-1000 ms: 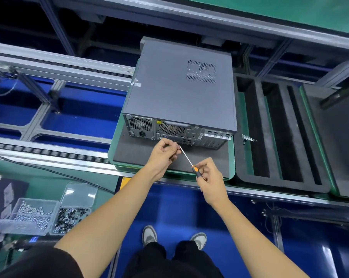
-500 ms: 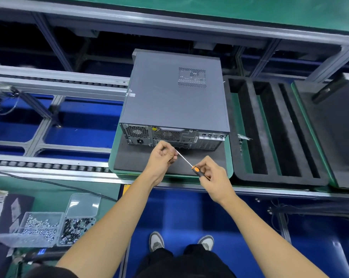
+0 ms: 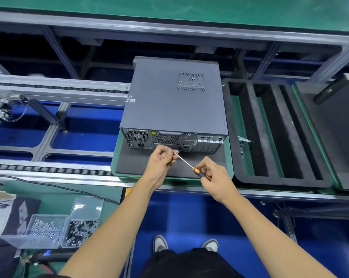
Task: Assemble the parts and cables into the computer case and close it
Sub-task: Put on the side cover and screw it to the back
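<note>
Item: computer case, dark grey, side panel on, lying flat on a foam-topped pallet on the conveyor line; rear face toward the person, close to the pallet's near edge.

Item: screwdriver, thin steel shaft, orange-and-black handle. The right hand grips the handle with curled fingers, above the pallet's near-right area. The shaft slants up and left, with its tip at the left hand.

Item: left hand, fingers curled and pinched together at the shaft tip, just in front of the case's rear face. Probably pinching a screw onto the tip; the screw itself is too small to confirm.

Item: two clear boxes of screws, silver and dark, on the green bench at its near-left part, well apart from the case.

Item: black foam tray with long slots, on the adjoining pallet to the right.

Step in hand, judged: seating a screw on the driver, ahead of fastening the panel at the rear edge. To do it well: set the screw square on the tip, keep shaft and hole in one line, start with light turns to avoid cross-threading, tighten only once the thread catches.

Markings: a small pale sticker on the case's left edge and a yellow label on the rear; neither is legible. No brand can be read.
</note>
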The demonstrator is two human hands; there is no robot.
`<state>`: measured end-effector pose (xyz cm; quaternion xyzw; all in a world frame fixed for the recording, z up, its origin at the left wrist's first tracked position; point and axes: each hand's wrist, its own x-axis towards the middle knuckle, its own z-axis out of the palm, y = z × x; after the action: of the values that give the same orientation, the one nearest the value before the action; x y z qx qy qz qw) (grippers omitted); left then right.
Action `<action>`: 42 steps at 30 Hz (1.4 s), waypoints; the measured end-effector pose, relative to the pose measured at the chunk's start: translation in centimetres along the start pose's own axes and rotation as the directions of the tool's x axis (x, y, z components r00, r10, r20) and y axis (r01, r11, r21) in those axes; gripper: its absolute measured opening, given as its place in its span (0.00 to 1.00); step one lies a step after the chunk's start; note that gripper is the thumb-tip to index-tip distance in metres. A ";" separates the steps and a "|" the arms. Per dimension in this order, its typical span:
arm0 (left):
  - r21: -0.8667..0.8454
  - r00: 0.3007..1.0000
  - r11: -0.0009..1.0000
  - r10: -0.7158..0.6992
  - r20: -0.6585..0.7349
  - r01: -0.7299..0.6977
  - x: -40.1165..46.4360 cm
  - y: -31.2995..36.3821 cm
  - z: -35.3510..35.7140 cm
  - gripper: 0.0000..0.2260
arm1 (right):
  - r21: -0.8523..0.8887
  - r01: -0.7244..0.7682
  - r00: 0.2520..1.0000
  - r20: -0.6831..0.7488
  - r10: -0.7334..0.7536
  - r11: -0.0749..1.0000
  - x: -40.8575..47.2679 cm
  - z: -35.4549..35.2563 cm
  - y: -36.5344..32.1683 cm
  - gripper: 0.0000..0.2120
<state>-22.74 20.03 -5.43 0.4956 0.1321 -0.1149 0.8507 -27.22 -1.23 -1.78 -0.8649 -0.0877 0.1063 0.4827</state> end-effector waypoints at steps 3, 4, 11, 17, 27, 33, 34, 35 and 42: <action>-0.012 0.999 1.000 0.011 -0.038 -0.012 -0.1 -0.3 0.5 0.05 | -0.043 0.009 1.000 0.021 -0.009 0.999 0.2 -0.3 0.1 0.13; -0.016 0.998 1.000 0.014 -0.054 -0.014 -0.1 -0.5 0.7 0.06 | -0.069 0.013 0.999 0.037 -0.010 0.998 0.3 -0.4 0.1 0.13; -0.046 0.999 0.999 0.003 -0.049 -0.005 0.1 -0.5 1.7 0.05 | -0.063 -0.006 0.999 0.031 0.008 0.998 0.3 -1.0 0.3 0.14; -0.020 0.999 1.000 0.006 -0.041 -0.006 0.4 -0.4 2.2 0.05 | -0.022 -0.019 1.000 0.015 0.019 1.000 0.0 -1.6 0.3 0.14; 0.005 1.000 1.000 -0.002 0.003 0.002 0.9 -0.6 2.5 0.04 | 0.067 -0.034 0.999 0.012 0.033 0.997 -0.2 -2.8 0.7 0.15; 0.116 0.999 0.993 -0.003 0.044 -0.002 1.3 -0.3 3.1 0.03 | 0.222 -0.126 0.991 -0.012 0.132 0.967 -0.2 -3.1 0.7 0.16; 0.124 0.999 0.992 -0.007 0.038 0.002 1.5 -0.3 3.4 0.03 | 0.284 -0.153 0.986 -0.019 0.166 0.946 -0.2 -3.1 0.8 0.15; 0.130 1.000 0.991 -0.014 0.023 0.011 1.6 -0.4 3.7 0.04 | 0.356 -0.182 0.979 -0.027 0.204 0.917 -0.2 -2.9 0.9 0.14; 0.051 0.992 0.997 -0.053 -0.111 0.059 1.8 -1.3 6.7 0.06 | 0.557 -0.187 0.942 -0.132 0.308 0.809 -0.3 -1.2 1.5 0.16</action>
<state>-20.68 13.42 -3.89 0.5202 0.1890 -0.1149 0.8249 -27.13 -3.08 -2.38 -0.7053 0.1124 0.0943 0.6935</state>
